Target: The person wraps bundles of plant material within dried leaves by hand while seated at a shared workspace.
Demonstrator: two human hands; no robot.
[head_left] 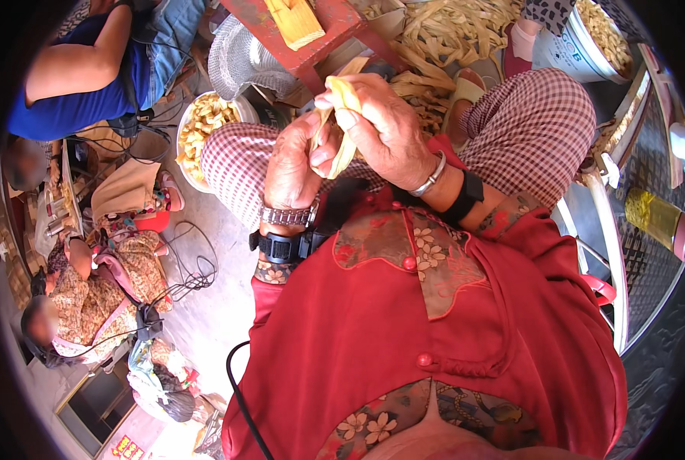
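Note:
Both hands are raised over my lap, close together, working a pale yellow, flat, pliable strip (344, 157) that is folded between the fingers. My left hand (290, 162) has its fingers curled round the strip's lower part. With thumb and forefinger, my right hand (388, 132) pinches its upper part, where a folded end sticks up. The exact kind of material cannot be told. Just beyond the hands stands a red wooden stool (300, 57) with a thicker yellow piece (295, 24) on top.
A white bucket (193, 175) of small yellow pieces stands by my left knee; another bucket (569, 55) is at far right. Loose strips (457, 31) lie beyond the stool. A glass-topped table with a jar (653, 218) is at right. Other people sit at left; cables (193, 261) cross the floor.

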